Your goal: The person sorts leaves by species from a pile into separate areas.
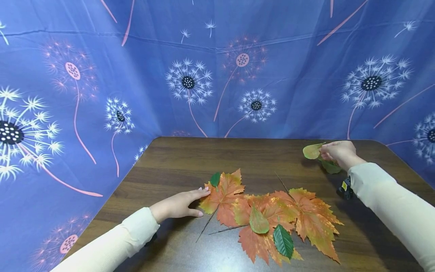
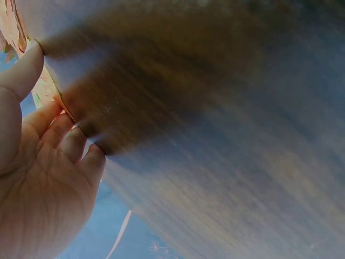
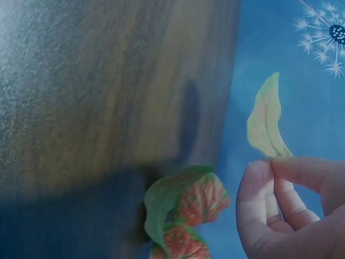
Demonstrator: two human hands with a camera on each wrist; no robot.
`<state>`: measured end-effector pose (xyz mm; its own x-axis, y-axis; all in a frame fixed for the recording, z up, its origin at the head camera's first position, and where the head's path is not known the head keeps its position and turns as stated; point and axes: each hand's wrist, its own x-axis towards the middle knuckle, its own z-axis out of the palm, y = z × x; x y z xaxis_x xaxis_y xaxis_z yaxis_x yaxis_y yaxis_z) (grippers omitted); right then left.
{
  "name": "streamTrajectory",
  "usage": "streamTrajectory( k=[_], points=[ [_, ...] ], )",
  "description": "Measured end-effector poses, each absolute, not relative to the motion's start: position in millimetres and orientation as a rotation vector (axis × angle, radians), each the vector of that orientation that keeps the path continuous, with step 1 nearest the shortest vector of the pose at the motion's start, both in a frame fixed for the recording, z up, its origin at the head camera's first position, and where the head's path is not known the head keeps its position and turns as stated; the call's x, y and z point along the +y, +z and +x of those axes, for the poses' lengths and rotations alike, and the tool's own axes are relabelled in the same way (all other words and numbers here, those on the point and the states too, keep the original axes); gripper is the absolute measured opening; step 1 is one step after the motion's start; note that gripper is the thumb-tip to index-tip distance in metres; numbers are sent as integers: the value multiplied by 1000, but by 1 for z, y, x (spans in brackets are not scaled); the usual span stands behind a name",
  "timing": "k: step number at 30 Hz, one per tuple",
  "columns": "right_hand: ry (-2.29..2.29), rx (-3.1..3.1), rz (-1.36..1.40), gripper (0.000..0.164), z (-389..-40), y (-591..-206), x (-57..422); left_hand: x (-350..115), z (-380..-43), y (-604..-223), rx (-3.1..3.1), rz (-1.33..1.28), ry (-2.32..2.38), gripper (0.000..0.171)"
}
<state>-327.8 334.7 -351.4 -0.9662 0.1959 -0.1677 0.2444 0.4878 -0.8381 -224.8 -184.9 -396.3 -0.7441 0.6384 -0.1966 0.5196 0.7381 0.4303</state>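
My right hand (image 1: 341, 153) pinches a pale yellow-green leaf (image 1: 310, 152) by its stem end, between thumb and finger, near the table's far right. In the right wrist view that leaf (image 3: 265, 116) points up from the fingertips. Just below this hand lie a green leaf (image 3: 171, 191) and red-green leaves (image 3: 202, 202). With fingers extended, my left hand (image 1: 180, 204) touches the left edge of an orange maple leaf (image 1: 231, 189), which bears a small green leaf (image 1: 215, 179). On the neighbouring maple leaves rest another yellow-green leaf (image 1: 259, 221) and a dark green one (image 1: 283, 241).
The dark wooden table (image 1: 163, 162) carries all the leaves. A blue curtain (image 1: 289, 75) with dandelion prints hangs behind it and along its sides. Thin brown stems (image 1: 205, 226) stick out from the maple leaves. A small black device (image 1: 346, 189) sits at the right wrist.
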Motion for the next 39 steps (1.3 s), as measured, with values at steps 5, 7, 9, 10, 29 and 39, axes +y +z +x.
streamTrajectory(
  k=[5,7,9,10,29,39],
  points=[
    [-1588,2625,495,46,-331,-359,338,-186,-226,-397,2619,910,478,72],
    [-1627,2610,532,43,-333,-362,340,-186,-226,-398,2619,912,474,72],
    [-1660,2591,578,37,-335,-366,342,-186,-225,-398,2617,910,475,72],
    [-1665,2585,599,32,-336,-368,343,-186,-225,-398,2614,908,478,72],
    [-1728,2479,819,31,-345,-381,346,-186,-226,-399,2624,919,485,72],
    [-1671,2501,851,32,-341,-387,346,-187,-226,-401,2626,927,488,72]
  ],
)
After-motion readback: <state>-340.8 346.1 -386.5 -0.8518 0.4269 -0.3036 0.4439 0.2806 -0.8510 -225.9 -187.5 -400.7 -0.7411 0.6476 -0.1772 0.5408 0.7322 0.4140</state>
